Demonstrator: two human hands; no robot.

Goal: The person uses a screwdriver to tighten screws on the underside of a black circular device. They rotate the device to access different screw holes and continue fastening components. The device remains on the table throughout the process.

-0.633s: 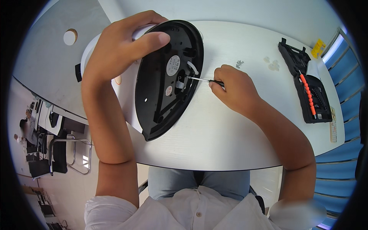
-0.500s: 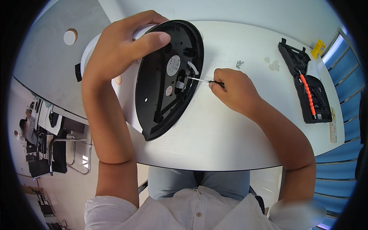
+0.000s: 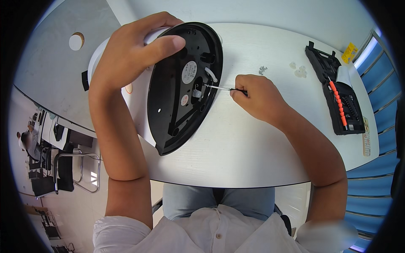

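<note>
Holding, left hand: gripping one black casing at its upper left edge, thumb laid over the hollow inner face, other fingers behind and largely hidden.

Holding, right hand: closed around the dark handle of one slim screwdriver, its metal shaft pointing left, its tip inside the casing beside an oval recess; exact contact too small to tell.

Casing: pointed oval, tilted, hollow side in view, above the left part of a white table. Fitted inside: one large round white label; one smaller round label, pale with reddish print; one short white curved piece near the right rim.

On the table, beyond the right hand: one small cluster of shiny metal pieces; to its right, several translucent bits.

At the table's right end: one open black tool case, one orange segmented rod lying along it; one yellow packet near its upper end; one pale narrow item beside its lower end.

Far left: one grey table, bearing one round white-faced item with a tan side.
</note>
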